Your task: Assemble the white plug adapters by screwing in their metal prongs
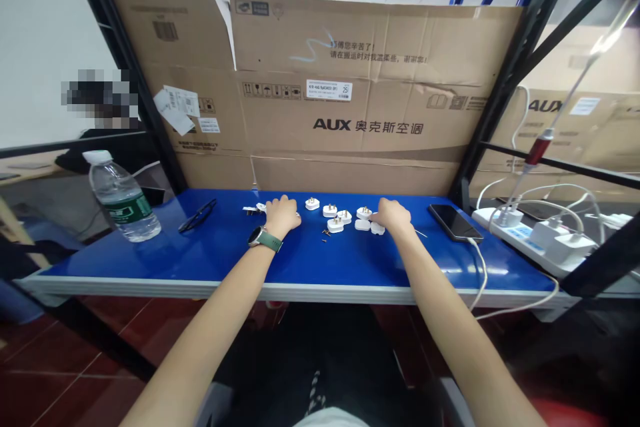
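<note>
Several white plug parts [336, 215] with brass pins lie at the back of the blue table [310, 257]. My left hand [281, 214], a green-strapped watch on its wrist, rests curled on the table beside another white plug piece [255, 209]; whether it grips anything is hidden. My right hand [393, 215] lies on the table with its fingertips touching a white plug part [376, 227]. A few small screws [325, 234] lie between the hands.
A water bottle [123, 198] stands at the left, black glasses [197, 215] beside it. A dark phone [455, 221] with a white cable lies at the right, then a power strip [525, 238] with chargers. Cardboard boxes [350, 93] wall the back. A person sits far left.
</note>
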`<control>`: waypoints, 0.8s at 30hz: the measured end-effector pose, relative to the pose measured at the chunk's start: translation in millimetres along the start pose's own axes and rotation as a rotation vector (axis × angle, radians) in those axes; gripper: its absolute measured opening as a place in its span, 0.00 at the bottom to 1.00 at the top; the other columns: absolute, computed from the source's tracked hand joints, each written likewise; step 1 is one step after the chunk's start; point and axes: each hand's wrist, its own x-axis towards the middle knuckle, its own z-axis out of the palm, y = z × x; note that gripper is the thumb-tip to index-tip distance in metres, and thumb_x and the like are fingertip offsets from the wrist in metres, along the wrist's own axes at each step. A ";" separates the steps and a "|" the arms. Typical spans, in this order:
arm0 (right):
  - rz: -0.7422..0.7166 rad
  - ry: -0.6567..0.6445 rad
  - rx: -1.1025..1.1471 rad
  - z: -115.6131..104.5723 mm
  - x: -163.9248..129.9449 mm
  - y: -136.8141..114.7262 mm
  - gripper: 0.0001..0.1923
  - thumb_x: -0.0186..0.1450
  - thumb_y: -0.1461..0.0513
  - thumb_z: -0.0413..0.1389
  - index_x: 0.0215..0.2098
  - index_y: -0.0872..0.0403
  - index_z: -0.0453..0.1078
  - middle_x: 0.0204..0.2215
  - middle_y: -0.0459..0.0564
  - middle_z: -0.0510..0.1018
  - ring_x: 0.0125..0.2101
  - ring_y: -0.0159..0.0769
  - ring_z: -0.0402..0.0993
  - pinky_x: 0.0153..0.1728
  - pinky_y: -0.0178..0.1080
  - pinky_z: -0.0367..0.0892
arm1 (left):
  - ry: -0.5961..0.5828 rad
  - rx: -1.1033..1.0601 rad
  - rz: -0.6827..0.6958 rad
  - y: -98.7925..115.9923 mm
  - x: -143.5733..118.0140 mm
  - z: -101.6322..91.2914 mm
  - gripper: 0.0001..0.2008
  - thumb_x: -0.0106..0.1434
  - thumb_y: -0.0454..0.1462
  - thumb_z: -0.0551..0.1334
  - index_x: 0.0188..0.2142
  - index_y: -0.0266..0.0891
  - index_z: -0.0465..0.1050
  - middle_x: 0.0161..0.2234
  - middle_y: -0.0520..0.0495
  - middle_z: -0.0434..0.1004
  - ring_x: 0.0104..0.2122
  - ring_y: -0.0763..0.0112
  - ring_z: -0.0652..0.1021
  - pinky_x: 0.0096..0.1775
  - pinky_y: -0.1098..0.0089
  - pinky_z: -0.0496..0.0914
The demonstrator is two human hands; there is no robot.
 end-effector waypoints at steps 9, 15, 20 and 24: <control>-0.549 0.204 0.176 5.5 -1.1 -11.5 0.14 0.69 0.66 0.53 0.48 0.53 0.77 0.46 0.57 0.78 0.43 0.42 0.78 0.44 0.39 0.68 | 0.028 0.023 -0.190 -6.7 -1.0 -3.0 0.16 0.63 0.33 0.62 0.50 0.34 0.79 0.52 0.30 0.74 0.52 0.42 0.77 0.51 0.51 0.67; -0.920 0.204 0.262 15.0 -11.0 -26.2 0.14 0.69 0.67 0.53 0.50 0.53 0.75 0.45 0.54 0.78 0.43 0.39 0.75 0.44 0.37 0.66 | 0.187 -0.244 0.114 -0.3 4.1 -3.3 0.12 0.68 0.41 0.62 0.47 0.40 0.78 0.47 0.39 0.79 0.46 0.54 0.80 0.46 0.61 0.70; -0.890 0.344 0.372 10.9 -9.5 -27.3 0.11 0.74 0.59 0.51 0.41 0.54 0.74 0.38 0.53 0.77 0.39 0.39 0.74 0.42 0.38 0.65 | 0.190 -0.385 0.616 27.9 -5.7 -6.4 0.18 0.72 0.52 0.58 0.44 0.43 0.78 0.45 0.44 0.82 0.47 0.59 0.80 0.47 0.64 0.69; -0.838 0.406 0.439 10.2 -5.7 -26.4 0.13 0.75 0.57 0.49 0.39 0.53 0.72 0.35 0.51 0.75 0.37 0.39 0.72 0.40 0.38 0.64 | 0.130 -0.368 0.713 42.3 -13.4 -2.2 0.23 0.66 0.58 0.62 0.44 0.42 0.77 0.42 0.45 0.83 0.43 0.57 0.81 0.46 0.63 0.68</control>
